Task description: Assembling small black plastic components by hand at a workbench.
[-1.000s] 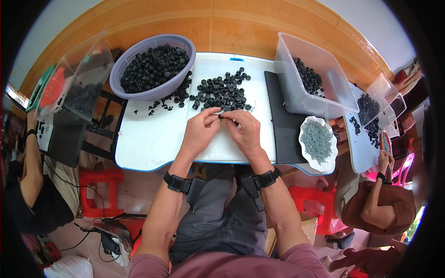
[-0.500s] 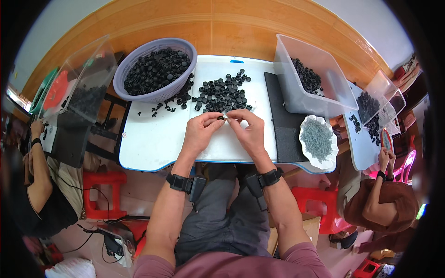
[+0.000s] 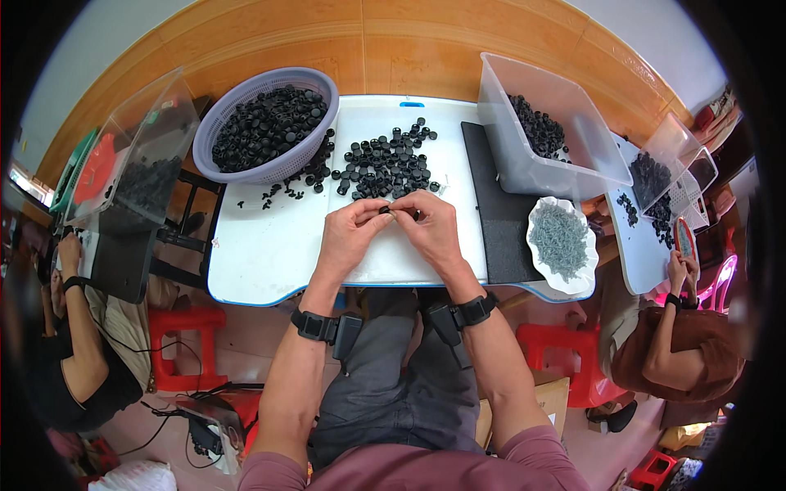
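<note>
My left hand (image 3: pixel 347 236) pinches a small round black cap (image 3: pixel 384 209) between thumb and fingertips, above the near part of the white table. Against it, my right hand (image 3: pixel 431 232) has thumb and fingertips pressed close. A second small black piece (image 3: pixel 416 215) shows between its curled fingers, mostly hidden. Whether a tiny part sits between the two hands' fingertips I cannot make out. Just beyond the hands lies a loose pile of black caps (image 3: pixel 381 166). On the right, a white wavy-edged dish (image 3: pixel 537 256) holds many thin, grey-green translucent pieces (image 3: pixel 560 240).
A lilac basket (image 3: pixel 206 164) full of black caps stands at the back left, small black bits (image 3: pixel 282 190) beside it. A clear plastic bin (image 3: pixel 536 176) sits at the back right by a black mat (image 3: pixel 501 237). Other people work at tables on both sides; red stools (image 3: pixel 184 348) flank me.
The view has shifted slightly. My right fingers have curled in more, and a black piece now shows between them. My left hand still holds its cap.
</note>
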The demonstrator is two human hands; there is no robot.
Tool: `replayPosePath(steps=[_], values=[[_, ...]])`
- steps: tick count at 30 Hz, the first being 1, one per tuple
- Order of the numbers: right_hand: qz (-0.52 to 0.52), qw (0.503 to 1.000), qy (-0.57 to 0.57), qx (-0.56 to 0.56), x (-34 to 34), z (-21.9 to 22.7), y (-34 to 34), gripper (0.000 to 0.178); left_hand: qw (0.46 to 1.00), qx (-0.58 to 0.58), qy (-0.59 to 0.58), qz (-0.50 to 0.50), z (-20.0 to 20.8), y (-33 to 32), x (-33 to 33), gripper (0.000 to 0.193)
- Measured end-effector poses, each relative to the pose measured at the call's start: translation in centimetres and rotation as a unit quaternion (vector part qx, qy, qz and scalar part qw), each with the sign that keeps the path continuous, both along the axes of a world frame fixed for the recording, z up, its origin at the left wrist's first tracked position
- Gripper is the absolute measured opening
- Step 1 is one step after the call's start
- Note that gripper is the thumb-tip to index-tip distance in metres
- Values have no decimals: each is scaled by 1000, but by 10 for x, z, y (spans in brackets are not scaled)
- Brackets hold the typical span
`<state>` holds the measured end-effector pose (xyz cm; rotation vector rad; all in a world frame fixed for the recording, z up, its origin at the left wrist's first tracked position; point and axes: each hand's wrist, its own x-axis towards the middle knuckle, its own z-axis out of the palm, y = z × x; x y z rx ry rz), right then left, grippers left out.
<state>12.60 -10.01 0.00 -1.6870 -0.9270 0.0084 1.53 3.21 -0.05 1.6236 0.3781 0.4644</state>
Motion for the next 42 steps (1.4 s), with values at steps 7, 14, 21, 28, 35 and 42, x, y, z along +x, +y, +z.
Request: replayPosePath(steps=[7,14,21,28,35,42], values=[[17,999,26,36,2,-1,0,9,1000,-13,5,-8,0,1,2,26],[-91,990,17,111,-4,8,7,7,1000,1,-7,16,-6,2,1,23],[-96,992,-31,81,-5,4,0,6,999,-3,-32,17,-18,-4,6,23],[-98,991,-39,79,-6,3,3,6,1000,11,-10,24,-2,-6,0,26],[-126,990,-27,64,-1,-1,1,5,988,126,-29,81,22,15,0,24],[-205,955,144,157,20,-14,11,9,923,281,-114,236,110,141,2,37]])
